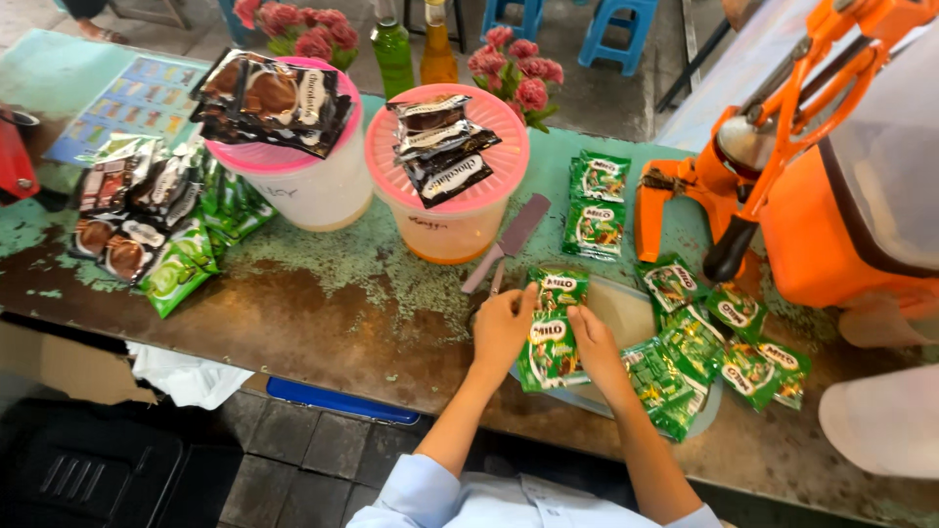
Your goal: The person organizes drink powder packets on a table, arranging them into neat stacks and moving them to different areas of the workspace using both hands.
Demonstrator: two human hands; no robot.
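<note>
stretching across the whole view, a long worn counter [323, 313] of rusty brown metal with flaking green paint carries everything. at its right end stands a big orange machine with a lever handle [782, 166], beside a large orange and clear container [861, 196]. further left sit two round white plastic tubs with pink lids: the left tub [298, 166] has dark brown sachets [274, 98] heaped on its lid, the right tub [445, 181] carries a smaller pile of the same dark packets [440, 147]. a heap of green and brown sachets [156, 225] lies at the counter's left. behind the tubs stand pink artificial flowers [514, 68] and two drink bottles, one green [393, 49], one amber [437, 44]. a pale tray [626, 313] rests near the front edge, with loose green sachets [719, 342] scattered over and beside it. a knife with a pinkish handle [504, 252] lies just behind the hands. both hands are closed on a strip of small green foil sachets [551, 328] lying over the tray's left edge: the left hand [501, 328] pinches its left side, the right hand [592, 342] its right side.
</note>
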